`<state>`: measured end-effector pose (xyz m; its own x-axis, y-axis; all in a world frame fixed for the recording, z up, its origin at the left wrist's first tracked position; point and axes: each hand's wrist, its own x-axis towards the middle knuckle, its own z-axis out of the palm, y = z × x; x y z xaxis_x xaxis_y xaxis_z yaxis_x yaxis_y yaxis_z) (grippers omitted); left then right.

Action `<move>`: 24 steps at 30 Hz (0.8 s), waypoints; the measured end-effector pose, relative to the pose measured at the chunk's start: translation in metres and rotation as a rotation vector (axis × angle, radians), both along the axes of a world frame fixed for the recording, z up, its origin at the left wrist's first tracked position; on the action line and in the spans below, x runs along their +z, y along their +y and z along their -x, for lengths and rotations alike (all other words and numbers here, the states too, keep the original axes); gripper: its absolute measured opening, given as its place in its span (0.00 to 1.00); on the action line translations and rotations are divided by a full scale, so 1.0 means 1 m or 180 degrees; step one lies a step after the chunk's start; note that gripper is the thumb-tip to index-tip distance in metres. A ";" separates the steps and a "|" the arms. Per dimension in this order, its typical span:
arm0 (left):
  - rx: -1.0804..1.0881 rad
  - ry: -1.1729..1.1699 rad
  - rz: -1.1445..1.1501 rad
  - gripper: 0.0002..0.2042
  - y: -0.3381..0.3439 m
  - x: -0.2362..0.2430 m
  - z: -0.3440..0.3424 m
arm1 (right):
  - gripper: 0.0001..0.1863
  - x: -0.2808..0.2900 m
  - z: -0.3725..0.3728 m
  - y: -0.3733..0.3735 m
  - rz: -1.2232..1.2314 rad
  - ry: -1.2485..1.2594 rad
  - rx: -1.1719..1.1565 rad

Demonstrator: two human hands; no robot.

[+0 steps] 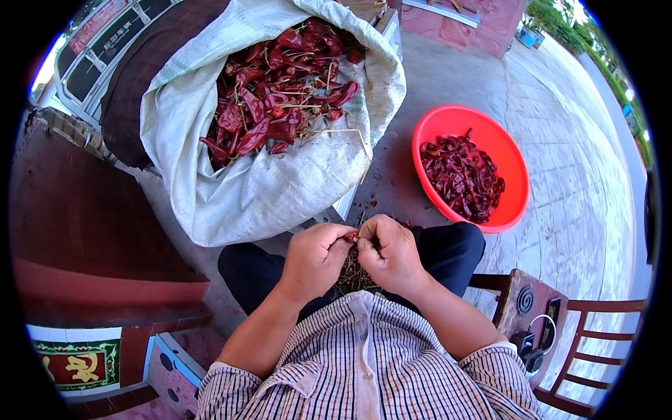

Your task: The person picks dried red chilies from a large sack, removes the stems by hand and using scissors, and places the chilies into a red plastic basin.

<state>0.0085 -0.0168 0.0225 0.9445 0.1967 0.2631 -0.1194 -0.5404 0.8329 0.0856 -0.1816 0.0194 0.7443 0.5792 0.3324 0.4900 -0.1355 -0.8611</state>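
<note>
Between my knees, both hands meet over a heap of dry stems [355, 276]. My left hand [318, 255] is closed on a dried red chili [350, 237], pinching it between thumb and fingers. My right hand [390, 253] pinches at the chili's end, its thumb and forefinger pressed together; the stem there is too small to make out. In front of me a white woven sack [280, 203] lies with its mouth rolled back, full of dried red chilies [255, 112] with stems. To the right, a red plastic basin [516, 168] holds chilies [462, 175] that mostly look stemless.
A small wooden stand [518, 297] with a coil, dark devices and a white cable is at my right, beside a slatted wooden chair [595, 336]. Dark red furniture [91, 231] stands at the left. Behind the sack is a dark cloth [140, 91]; a vehicle [91, 56] is farther left.
</note>
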 end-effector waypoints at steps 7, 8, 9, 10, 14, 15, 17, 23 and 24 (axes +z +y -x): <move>-0.0305 0.0002 -0.0154 0.07 0.014 -0.002 0.000 | 0.11 0.012 -0.022 -0.007 0.0077 -0.0257 0.0614; -0.0406 0.0016 -0.0189 0.07 0.016 -0.002 0.000 | 0.13 0.012 -0.025 -0.008 0.0070 -0.0306 0.0703; -0.0477 0.0398 0.0045 0.07 0.018 0.001 -0.001 | 0.13 0.014 -0.028 -0.008 0.0048 -0.0515 0.0845; -0.0544 0.0777 0.0285 0.07 0.020 0.005 -0.001 | 0.13 0.016 -0.030 -0.009 0.0029 -0.0628 0.0947; -0.0781 0.1201 0.2065 0.11 0.023 -0.010 0.000 | 0.14 0.020 -0.031 -0.009 0.0055 -0.0554 0.1146; -0.0626 0.1169 0.1987 0.12 0.022 -0.012 0.002 | 0.14 0.020 -0.030 -0.011 0.0162 -0.0328 0.1130; -0.0360 0.1118 0.1832 0.15 0.015 -0.006 0.002 | 0.13 0.014 -0.025 -0.014 0.0285 0.0216 0.0878; 0.0050 -0.0719 -0.1674 0.15 0.001 0.020 0.006 | 0.06 -0.004 -0.010 -0.010 -0.0489 0.2356 0.0406; 0.0058 -0.0803 -0.1742 0.13 0.002 0.014 0.006 | 0.05 -0.004 -0.008 -0.009 -0.0529 0.2426 0.0452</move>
